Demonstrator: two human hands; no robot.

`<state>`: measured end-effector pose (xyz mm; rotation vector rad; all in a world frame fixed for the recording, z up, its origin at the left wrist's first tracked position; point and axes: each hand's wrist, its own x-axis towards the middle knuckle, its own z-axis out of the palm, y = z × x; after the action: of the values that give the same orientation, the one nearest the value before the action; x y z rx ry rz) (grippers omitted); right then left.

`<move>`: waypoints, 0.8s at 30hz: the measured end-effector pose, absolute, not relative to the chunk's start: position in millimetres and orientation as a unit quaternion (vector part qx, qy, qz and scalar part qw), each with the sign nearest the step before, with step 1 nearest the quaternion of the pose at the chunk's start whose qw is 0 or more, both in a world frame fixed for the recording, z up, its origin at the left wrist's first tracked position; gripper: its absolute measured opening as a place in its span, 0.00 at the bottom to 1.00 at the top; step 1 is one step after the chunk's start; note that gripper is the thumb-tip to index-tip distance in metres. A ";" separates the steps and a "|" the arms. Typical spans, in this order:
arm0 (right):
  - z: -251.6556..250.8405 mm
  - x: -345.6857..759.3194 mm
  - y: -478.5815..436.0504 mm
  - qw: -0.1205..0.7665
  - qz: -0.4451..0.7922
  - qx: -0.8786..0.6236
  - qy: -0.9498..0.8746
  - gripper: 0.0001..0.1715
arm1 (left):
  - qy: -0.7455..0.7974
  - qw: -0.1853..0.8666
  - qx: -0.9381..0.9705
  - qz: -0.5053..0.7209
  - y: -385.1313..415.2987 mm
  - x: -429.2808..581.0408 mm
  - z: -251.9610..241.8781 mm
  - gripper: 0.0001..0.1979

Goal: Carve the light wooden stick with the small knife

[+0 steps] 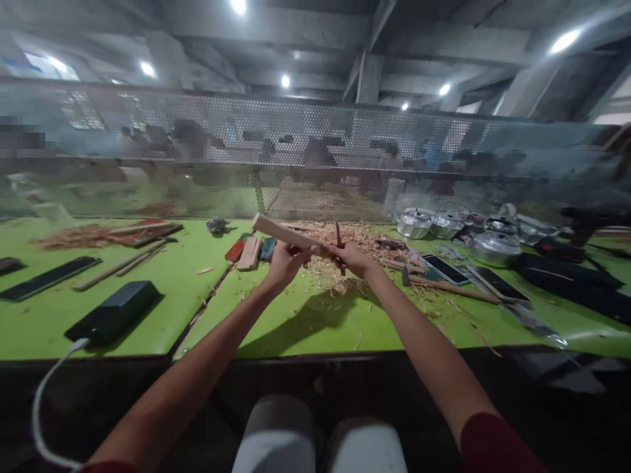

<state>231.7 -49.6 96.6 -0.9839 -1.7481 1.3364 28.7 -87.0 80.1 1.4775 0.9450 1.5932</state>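
Note:
My left hand (287, 261) is closed on a pale piece of wood (280, 231), squared and bar-like, which slants up to the left above the table. At the wood's lower right end, my right hand (352, 257) is closed around a thin dark tool (338, 231) that sticks out above and below the fingers. Its kind is not clear, and the fingers hide where it meets the wood. Curled wood shavings (340, 284) lie heaped beneath and behind both hands. A short wooden block (249, 253) rests left of my left hand, beside a red piece (237, 247).
On the green table (296, 335), a hammer (453, 288), phones (446, 269) and foil-like containers (495, 246) lie to the right. Leftward are a black box (116, 312) with a white cable (42, 401) and wooden sticks (121, 265). A perforated screen (296, 157) stands behind.

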 end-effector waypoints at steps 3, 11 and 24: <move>94.2 256.2 -24.7 0.427 0.540 -0.344 -0.638 0.25 | 0.307 0.434 0.681 0.503 -82.0 6.7 79.7 0.23; 78.3 286.0 -11.9 0.531 0.574 -0.313 -0.539 0.25 | 0.326 0.598 0.647 0.345 -89.5 19.0 72.1 0.24; 44.4 259.6 -0.1 0.560 0.198 -0.466 -0.656 0.18 | 0.394 0.629 0.581 0.334 -65.3 65.0 24.1 0.19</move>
<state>259.6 -0.1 44.4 -1.0994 -1.5455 0.4663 65.0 -65.3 24.1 1.3300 0.9037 0.7661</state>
